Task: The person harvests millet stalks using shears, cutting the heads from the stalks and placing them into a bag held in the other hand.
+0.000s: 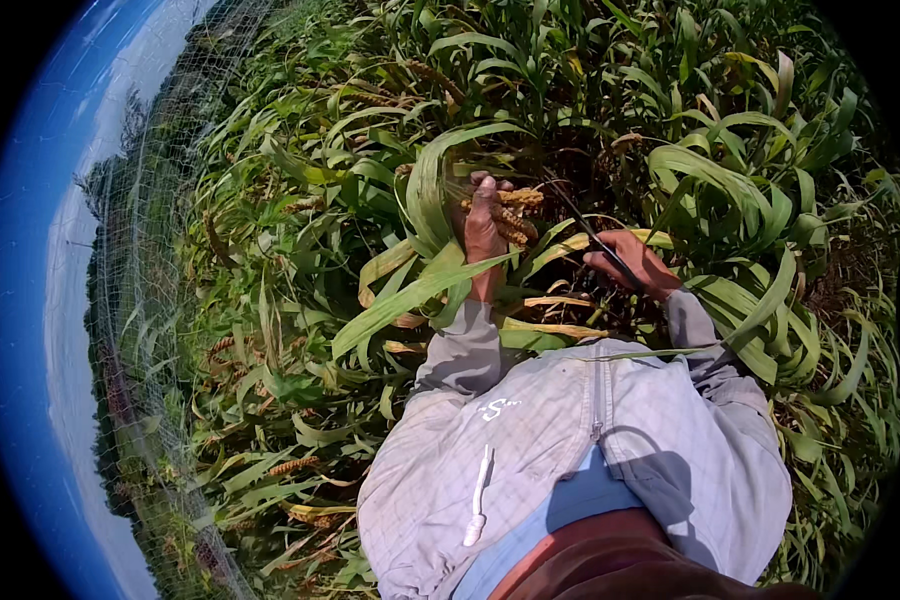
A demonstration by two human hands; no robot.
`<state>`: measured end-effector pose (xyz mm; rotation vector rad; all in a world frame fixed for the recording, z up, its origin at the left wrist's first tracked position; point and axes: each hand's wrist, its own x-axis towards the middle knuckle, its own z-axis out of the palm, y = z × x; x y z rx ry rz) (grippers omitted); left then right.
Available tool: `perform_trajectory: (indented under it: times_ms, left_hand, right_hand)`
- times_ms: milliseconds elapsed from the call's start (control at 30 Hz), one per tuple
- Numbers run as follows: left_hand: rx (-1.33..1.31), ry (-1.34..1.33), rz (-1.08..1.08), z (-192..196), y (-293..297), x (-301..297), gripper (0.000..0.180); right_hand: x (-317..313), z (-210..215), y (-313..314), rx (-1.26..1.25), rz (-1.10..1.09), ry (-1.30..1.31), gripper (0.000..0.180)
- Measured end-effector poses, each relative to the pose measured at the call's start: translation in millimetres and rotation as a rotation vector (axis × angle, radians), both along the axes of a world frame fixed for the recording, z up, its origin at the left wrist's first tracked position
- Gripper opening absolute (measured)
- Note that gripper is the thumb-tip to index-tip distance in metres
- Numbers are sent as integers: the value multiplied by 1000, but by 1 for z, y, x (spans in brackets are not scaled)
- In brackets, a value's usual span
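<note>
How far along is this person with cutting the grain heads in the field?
Already done: the left hand grips a small bunch of golden-brown grain heads, so a few look gathered. In hand: the right hand holds a thin dark curved blade angled toward that bunch among the long green leaves. Left: more brown seed heads stand uncut in the plants lower left, beside the wire mesh fence. Plenty seems to remain.

Harsh sunlight, strong fisheye edge warp
</note>
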<state>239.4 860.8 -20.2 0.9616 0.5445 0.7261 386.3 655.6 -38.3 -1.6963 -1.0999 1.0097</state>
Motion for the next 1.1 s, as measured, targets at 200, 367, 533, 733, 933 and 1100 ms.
perform_trajectory:
  times_ms: [200,367,533,733,933,1100]
  left_hand:
    - [126,-233,270,-28,65,-8,32]
    - [228,-177,229,-3,47,2,29]
    - [336,85,-96,-47,37,4,30]
    - [-262,166,-536,-46,2,-5,25]
    - [-719,5,-982,-129,12,-1,46]
    - [-1019,-34,-1048,-117,-10,1,37]
  right_hand:
    - [-2,5,4,-92,-6,61,27]
    - [-4,18,-3,-27,-35,1,30]
    - [-1,15,-5,86,19,-408,35]
    - [-4,21,-9,24,-117,-633,39]
    - [-9,36,-9,-83,-73,-720,37]
    - [-9,32,-12,-90,-79,-728,41]
